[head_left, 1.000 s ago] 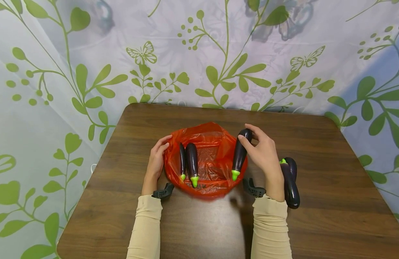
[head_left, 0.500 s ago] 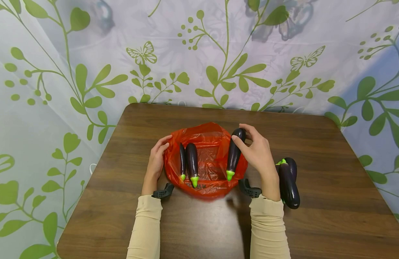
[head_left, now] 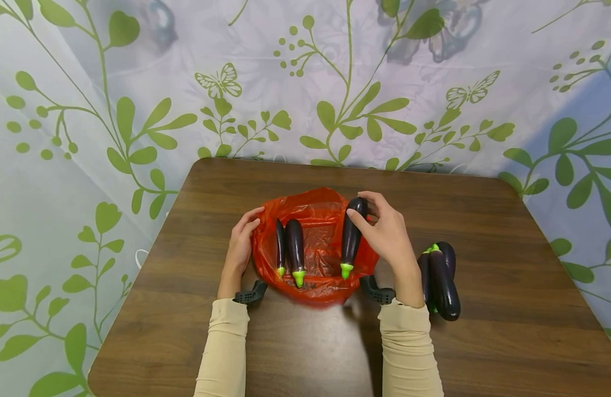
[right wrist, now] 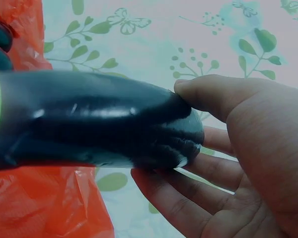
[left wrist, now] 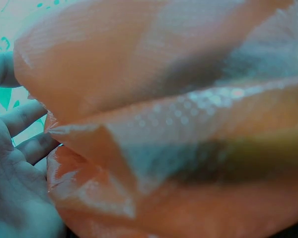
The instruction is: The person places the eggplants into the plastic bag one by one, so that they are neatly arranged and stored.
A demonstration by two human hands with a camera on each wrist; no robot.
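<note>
In the head view a red plastic bag (head_left: 321, 251) lies spread open on the table, with two dark eggplants in it: a slim one (head_left: 280, 248) and a thicker one (head_left: 295, 248), green stem ends towards me. My left hand (head_left: 239, 245) rests against the bag's left side; the left wrist view shows its loosely extended fingers (left wrist: 27, 116) touching the plastic from outside. My right hand (head_left: 390, 231) grips another eggplant (head_left: 351, 237) by its rounded end, thumb on one side and fingers on the other. This eggplant is over the bag's right part, stem end lower.
Several more eggplants (head_left: 445, 284) lie in a bunch on the brown wooden table (head_left: 508, 264), right of my right forearm. A patterned curtain (head_left: 305, 82) hangs behind the table's back edge. Each wrist wears a black mount (head_left: 250, 293).
My right hand has moved left with the eggplant, bringing it farther over the bag. More of the bunch on the right shows now. My left hand has stayed in place.
</note>
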